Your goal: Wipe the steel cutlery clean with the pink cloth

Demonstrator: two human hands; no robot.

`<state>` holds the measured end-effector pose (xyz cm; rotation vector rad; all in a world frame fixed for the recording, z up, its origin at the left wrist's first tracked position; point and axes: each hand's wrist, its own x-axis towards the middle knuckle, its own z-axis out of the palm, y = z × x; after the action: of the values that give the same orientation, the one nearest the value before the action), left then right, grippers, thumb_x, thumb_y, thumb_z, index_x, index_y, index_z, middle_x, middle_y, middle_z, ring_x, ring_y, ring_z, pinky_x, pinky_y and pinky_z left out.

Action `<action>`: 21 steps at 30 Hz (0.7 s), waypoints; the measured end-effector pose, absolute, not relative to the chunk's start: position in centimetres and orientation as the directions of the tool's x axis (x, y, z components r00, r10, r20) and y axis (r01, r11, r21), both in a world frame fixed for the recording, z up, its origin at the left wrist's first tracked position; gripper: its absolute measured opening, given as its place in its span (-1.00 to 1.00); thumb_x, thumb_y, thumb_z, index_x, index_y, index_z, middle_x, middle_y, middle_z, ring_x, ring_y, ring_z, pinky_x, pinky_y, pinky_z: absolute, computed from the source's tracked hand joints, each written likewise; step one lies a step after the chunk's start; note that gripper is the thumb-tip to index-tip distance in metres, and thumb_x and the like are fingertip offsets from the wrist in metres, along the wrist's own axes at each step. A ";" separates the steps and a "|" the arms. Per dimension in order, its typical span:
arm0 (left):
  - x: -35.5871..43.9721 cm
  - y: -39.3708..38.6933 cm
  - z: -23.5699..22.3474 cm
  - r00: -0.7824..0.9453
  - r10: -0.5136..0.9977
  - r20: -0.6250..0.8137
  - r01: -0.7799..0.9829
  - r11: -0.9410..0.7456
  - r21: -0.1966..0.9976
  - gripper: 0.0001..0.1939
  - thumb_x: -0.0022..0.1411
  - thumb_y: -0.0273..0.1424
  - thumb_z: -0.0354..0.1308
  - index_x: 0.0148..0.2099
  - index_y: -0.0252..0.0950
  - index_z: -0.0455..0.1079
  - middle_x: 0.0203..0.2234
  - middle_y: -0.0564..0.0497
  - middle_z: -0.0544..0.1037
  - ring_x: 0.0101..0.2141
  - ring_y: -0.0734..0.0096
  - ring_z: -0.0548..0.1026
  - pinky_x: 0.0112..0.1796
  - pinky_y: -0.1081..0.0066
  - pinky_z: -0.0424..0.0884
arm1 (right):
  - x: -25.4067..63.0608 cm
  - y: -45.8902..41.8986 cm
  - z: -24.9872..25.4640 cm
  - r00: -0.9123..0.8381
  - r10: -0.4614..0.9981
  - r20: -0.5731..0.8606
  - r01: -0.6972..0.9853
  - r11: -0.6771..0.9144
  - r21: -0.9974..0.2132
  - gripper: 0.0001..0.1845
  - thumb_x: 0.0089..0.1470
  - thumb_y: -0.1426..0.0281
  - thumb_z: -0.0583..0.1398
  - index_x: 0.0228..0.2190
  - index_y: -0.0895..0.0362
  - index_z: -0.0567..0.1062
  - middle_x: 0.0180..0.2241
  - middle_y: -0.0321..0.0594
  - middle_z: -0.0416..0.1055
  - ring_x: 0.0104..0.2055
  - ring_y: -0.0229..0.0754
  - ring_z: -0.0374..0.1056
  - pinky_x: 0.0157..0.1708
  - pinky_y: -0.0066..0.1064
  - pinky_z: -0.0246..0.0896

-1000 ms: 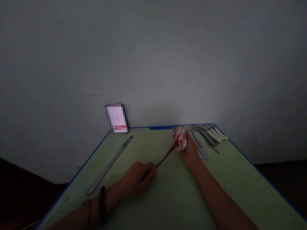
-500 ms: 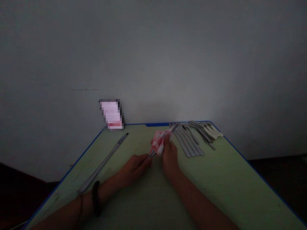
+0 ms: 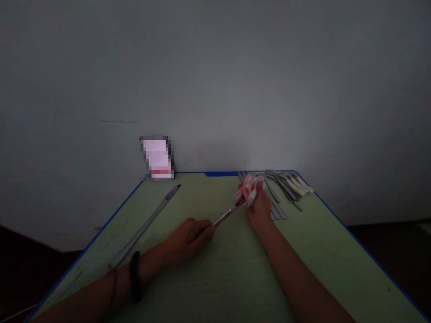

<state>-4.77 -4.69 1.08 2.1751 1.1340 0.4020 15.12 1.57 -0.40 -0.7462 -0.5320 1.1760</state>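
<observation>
My left hand [image 3: 190, 235] is closed on the handle end of a long metal utensil [image 3: 224, 217] that slants up to the right over the green table [image 3: 235, 278]. My right hand [image 3: 260, 208] is closed round a pink and white cloth [image 3: 248, 190], which is wrapped about the far end of that utensil. The utensil's tip is hidden inside the cloth. A dark band sits on my left wrist.
A long knife [image 3: 148, 224] lies on the table's left side. Several metal utensils [image 3: 274, 197] and some with pale handles [image 3: 298, 184] lie at the back right corner. A blurred-out card [image 3: 156, 158] leans on the grey wall behind the table's blue edge.
My right hand with the cloth slid in along the utensil toward my left hand, then back out to its far end. The left hand has hardly moved.
</observation>
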 end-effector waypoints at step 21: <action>-4.3 -4.7 1.3 0.538 0.843 -0.033 0.665 -0.399 0.631 -0.51 0.37 -0.13 -0.23 -0.50 -0.30 0.21 -0.66 0.14 0.21 -0.61 0.53 0.19 -0.56 0.50 0.10 | 15.0 2.0 -0.8 0.198 0.979 -0.057 -0.722 0.106 -0.684 -0.59 -0.07 0.03 0.26 -0.40 0.14 0.46 -0.41 -0.26 0.49 -0.39 -0.29 0.40 -0.39 -0.47 0.33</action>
<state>-4.33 -4.71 1.32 2.1841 1.2139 0.3912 15.03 2.03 -0.77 -0.6690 -0.4718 1.3224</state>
